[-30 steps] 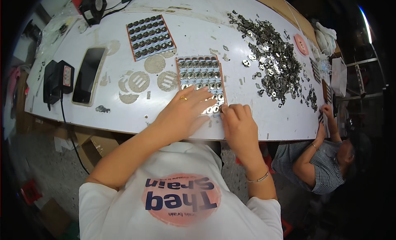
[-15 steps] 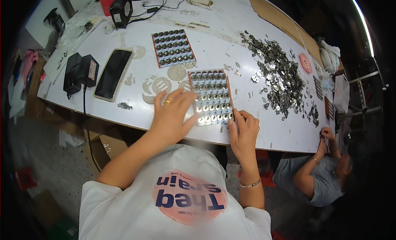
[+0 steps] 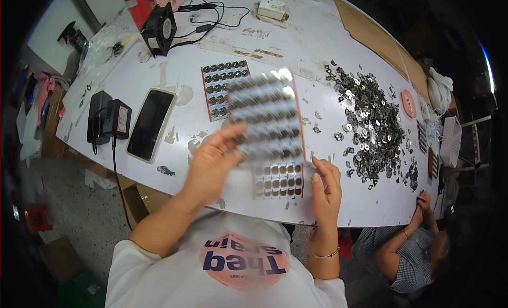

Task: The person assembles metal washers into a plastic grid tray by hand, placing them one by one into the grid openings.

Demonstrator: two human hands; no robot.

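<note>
1. The left hand (image 3: 209,167) has hold of the left edge of a panel studded with rows of round metal bits, the raised panel (image 3: 267,117). Fingers and thumb are bent around that edge. It's pretty blurry, so don't ask me for the exact finger placement.
2. The right hand (image 3: 325,191) is right by that panel's lower right corner, thumb and index half curled. Can't tell if it's actually pinching the corner or just next to it. There's a bracelet (image 3: 325,253) on that wrist.
3. The raised panel is up off the white table (image 3: 312,48), in front of the person. It covers part of a lower panel (image 3: 279,181) near the table's front edge, which shows more rows of round pieces.
4. A far panel (image 3: 214,91) sits beyond, flat on the table, its right part hidden by the raised one.
5. Off to the right: a big loose pile of metal pieces (image 3: 373,130), with a pink dish (image 3: 408,103) just beside it. A co-worker's hands (image 3: 423,202) are together at the table edge.
6. Left side: a phone (image 3: 152,122) next to black power adapters (image 3: 119,117), plus a black fan (image 3: 159,30) farther back.
</note>
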